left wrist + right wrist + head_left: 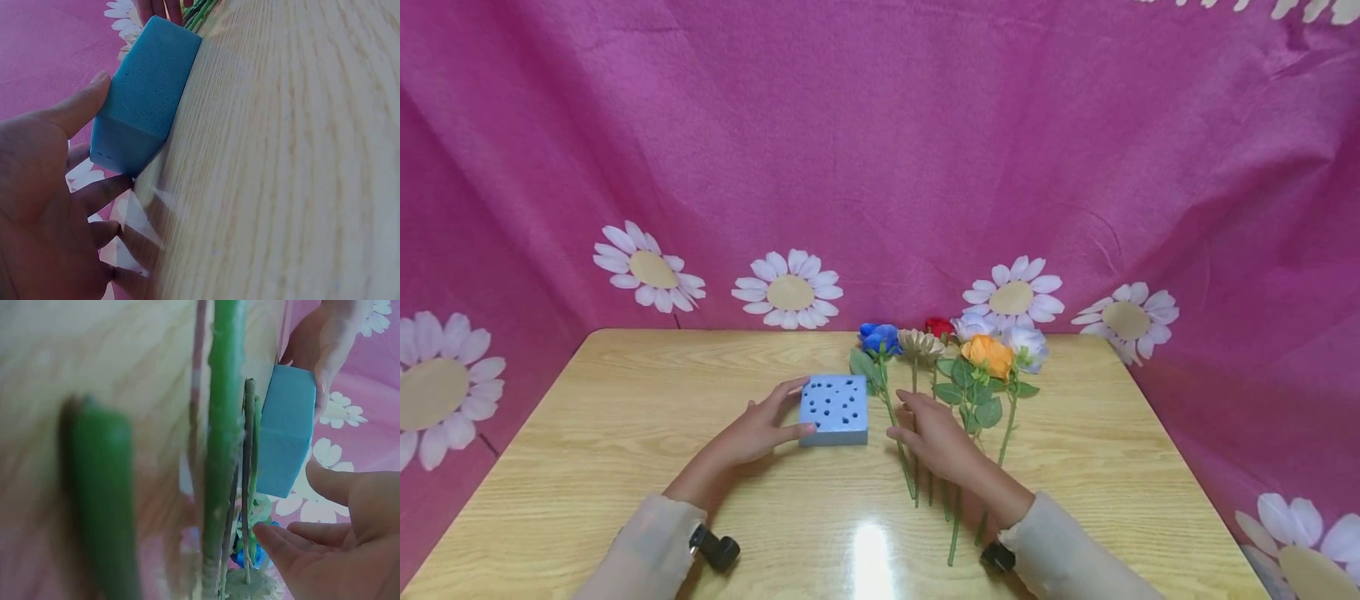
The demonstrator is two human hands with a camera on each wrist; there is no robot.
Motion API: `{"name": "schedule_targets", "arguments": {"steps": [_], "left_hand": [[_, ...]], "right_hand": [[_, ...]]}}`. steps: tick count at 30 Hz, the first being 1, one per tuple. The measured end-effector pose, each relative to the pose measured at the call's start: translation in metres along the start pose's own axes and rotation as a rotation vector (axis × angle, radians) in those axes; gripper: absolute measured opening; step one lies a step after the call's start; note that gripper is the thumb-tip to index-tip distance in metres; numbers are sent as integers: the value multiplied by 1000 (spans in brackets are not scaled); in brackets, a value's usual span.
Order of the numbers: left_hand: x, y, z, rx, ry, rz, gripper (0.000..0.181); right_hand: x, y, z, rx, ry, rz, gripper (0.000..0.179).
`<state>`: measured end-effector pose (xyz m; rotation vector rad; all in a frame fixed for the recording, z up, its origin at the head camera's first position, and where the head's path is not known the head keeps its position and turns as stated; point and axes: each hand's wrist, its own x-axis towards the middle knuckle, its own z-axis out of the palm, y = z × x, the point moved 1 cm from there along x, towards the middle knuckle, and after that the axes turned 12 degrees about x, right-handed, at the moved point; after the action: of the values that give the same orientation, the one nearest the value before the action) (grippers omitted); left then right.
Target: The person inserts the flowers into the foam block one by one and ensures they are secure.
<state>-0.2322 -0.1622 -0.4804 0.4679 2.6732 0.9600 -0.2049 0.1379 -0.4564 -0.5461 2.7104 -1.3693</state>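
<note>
A blue foam block (833,407), its top pitted with holes, sits on the counter (775,517), its left side held between the thumb and fingers of the left hand (763,431). To its right, the right hand (938,435) hovers above green stems (954,537), its fingers released and parted. Blue (880,337) and orange roses (988,357) lie toward the daisy-patterned pink cloth (850,150).

The place looks like a small curtained booth: a magenta cloth backdrop (850,150) printed with large white daisies (788,292) closes in the back and sides of a pale, wood-grained counter (617,417). What room lies beyond cannot be told.
</note>
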Motion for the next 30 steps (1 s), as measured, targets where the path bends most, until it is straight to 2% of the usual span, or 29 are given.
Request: {"name": "schedule_targets", "arguments": {"steps": [5,11,24,30], "left_hand": [[0,-1,0,-22,-16,-6,85],[0,-1,0,-32,-10,21,84],[-1,-1,0,-33,-16,15,84],[-1,-1,0,-29,-20,7,84]], "right_hand": [[2,0,4,7,5,-9,61],[5,2,8,21,11,19,62],[16,10,13,125,65,122,54],[22,12,15,117,63,164,46]]}}
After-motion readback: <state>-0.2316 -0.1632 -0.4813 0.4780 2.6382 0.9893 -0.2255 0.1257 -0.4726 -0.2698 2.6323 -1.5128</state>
